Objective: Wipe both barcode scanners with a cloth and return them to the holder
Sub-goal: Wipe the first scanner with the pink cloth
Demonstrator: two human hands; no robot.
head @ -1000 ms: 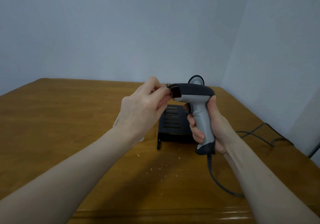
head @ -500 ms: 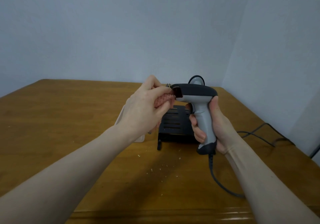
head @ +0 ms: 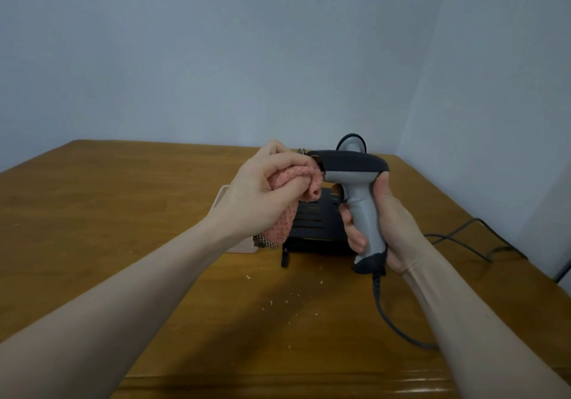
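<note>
My right hand point(head: 386, 225) grips the grey handle of a grey and black barcode scanner point(head: 355, 179), held upright above the table with its window facing left. My left hand point(head: 262, 194) holds a pink knitted cloth point(head: 296, 188) bunched against the scanner's front window; the cloth's tail hangs down below the hand. Behind the scanner stands a black slotted holder point(head: 312, 222). The top of a second grey scanner point(head: 352, 143) shows behind the held one, mostly hidden.
The held scanner's cable point(head: 392, 321) trails down onto the wooden table point(head: 123, 213) toward my right arm. More cables point(head: 463, 241) lie at the right. A flat beige object point(head: 228, 213) lies behind my left wrist. Crumbs point(head: 287, 301) dot the table in front.
The scanner has risen slightly and shifted a little right. My left hand has pushed more of the pink cloth against the scanner's front window, and the cloth now shows more below the hand.
</note>
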